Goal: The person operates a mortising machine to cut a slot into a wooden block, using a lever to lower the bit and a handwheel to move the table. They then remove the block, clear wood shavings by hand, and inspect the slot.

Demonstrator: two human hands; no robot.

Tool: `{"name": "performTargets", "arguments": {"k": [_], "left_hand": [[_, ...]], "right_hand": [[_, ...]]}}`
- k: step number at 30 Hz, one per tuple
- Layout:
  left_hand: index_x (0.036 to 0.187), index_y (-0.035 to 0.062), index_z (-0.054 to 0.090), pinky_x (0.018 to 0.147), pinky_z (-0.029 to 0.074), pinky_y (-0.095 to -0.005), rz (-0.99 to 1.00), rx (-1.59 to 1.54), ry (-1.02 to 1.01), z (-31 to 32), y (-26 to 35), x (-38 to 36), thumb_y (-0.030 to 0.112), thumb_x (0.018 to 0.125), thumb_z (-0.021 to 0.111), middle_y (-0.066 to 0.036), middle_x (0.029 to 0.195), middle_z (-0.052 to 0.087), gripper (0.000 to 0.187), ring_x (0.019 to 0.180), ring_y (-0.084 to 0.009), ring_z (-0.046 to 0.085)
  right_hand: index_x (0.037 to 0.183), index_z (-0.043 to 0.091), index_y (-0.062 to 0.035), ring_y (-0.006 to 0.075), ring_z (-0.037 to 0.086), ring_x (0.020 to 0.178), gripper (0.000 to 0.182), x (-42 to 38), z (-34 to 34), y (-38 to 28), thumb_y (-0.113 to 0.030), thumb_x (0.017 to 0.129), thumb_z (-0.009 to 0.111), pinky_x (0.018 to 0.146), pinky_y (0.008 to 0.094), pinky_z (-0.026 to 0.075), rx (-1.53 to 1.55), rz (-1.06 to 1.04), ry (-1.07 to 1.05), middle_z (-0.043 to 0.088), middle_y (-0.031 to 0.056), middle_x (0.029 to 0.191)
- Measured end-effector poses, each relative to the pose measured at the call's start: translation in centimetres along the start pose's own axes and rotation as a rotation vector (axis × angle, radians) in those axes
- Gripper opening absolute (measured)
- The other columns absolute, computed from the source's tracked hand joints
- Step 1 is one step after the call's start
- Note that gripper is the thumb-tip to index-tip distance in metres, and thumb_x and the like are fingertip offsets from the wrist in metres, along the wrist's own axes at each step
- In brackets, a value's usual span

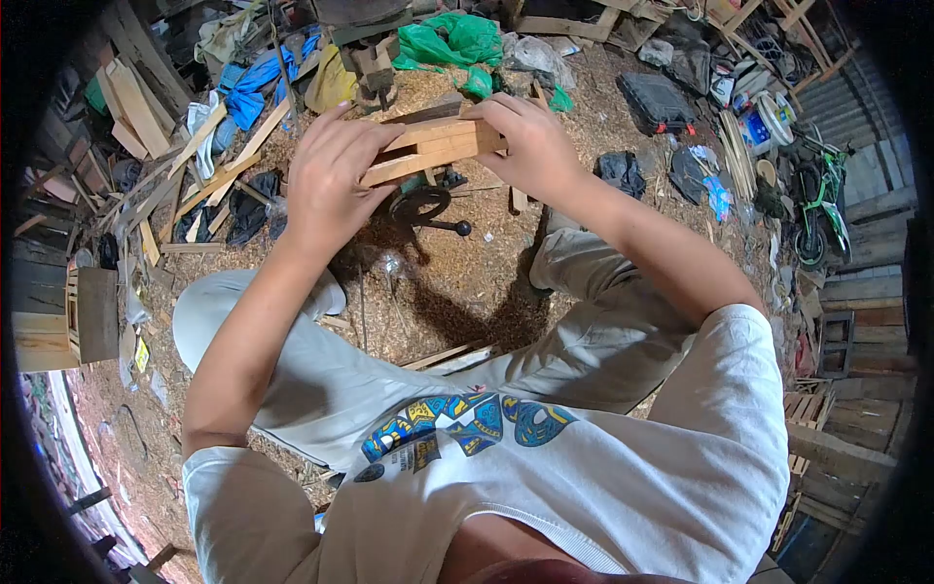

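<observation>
A block of light wood, built of stacked strips with a dark slot toward its left end, is held up between both hands. My left hand closes on its left end, thumb below and fingers over the top. At the other end, my right hand grips the block with the fingers along its upper edge. Just under the block shows a black round wheel with a knobbed handle, partly hidden by the wood and close over the sawdust-covered ground.
Wood shavings cover the ground between my bent legs. Loose wooden strips lie at the left, with a blue cloth behind. Farther back are a green plastic bag and a black case. A small green motorbike stands at the right.
</observation>
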State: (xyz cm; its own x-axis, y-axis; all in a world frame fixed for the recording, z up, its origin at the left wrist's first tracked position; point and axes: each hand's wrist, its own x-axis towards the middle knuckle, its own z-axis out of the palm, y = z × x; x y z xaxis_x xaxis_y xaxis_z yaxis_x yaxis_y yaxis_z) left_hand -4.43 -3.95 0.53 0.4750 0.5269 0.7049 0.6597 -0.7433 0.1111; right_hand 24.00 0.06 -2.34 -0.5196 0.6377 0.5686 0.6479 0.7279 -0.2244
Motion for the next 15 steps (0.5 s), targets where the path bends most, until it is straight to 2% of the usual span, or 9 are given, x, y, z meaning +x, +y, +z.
{"name": "performTargets", "arguments": {"k": [4,13,15], "left_hand": [[0.118,0.008,0.075,0.113,0.051,-0.0524,0.004,0.003,0.014,-0.5,0.0,0.0,0.009,0.06,0.094,-0.011,0.105,0.075,0.061,0.102,-0.0311,0.072],[0.115,0.0092,0.075,0.118,0.046,-0.0531,-0.062,-0.042,0.045,-1.2,-0.5,0.1,0.007,0.06,0.093,-0.009,0.106,0.076,0.058,0.102,-0.0303,0.072],[0.116,0.0095,0.074,0.12,0.044,-0.0532,-0.086,-0.009,0.023,-1.1,-1.2,-0.2,0.008,0.061,0.093,-0.008,0.107,0.076,0.058,0.103,-0.0304,0.072]], "right_hand": [[0.122,0.066,-0.0137,0.0321,0.067,0.11,0.052,0.3,-0.7,-0.5,-0.009,0.074,0.087,0.095,0.0465,0.049,0.004,0.027,-0.051,0.069,0.0087,0.111],[0.119,0.068,-0.0137,0.0335,0.069,0.102,0.051,1.4,-2.1,-0.2,-0.013,0.073,0.09,0.092,0.0458,0.05,-0.025,-0.068,0.039,0.07,0.0079,0.107],[0.116,0.069,-0.0149,0.03,0.069,0.106,0.049,1.5,-2.6,1.0,-0.023,0.074,0.093,0.094,0.045,0.049,-0.065,-0.031,-0.013,0.072,0.0058,0.108]]}}
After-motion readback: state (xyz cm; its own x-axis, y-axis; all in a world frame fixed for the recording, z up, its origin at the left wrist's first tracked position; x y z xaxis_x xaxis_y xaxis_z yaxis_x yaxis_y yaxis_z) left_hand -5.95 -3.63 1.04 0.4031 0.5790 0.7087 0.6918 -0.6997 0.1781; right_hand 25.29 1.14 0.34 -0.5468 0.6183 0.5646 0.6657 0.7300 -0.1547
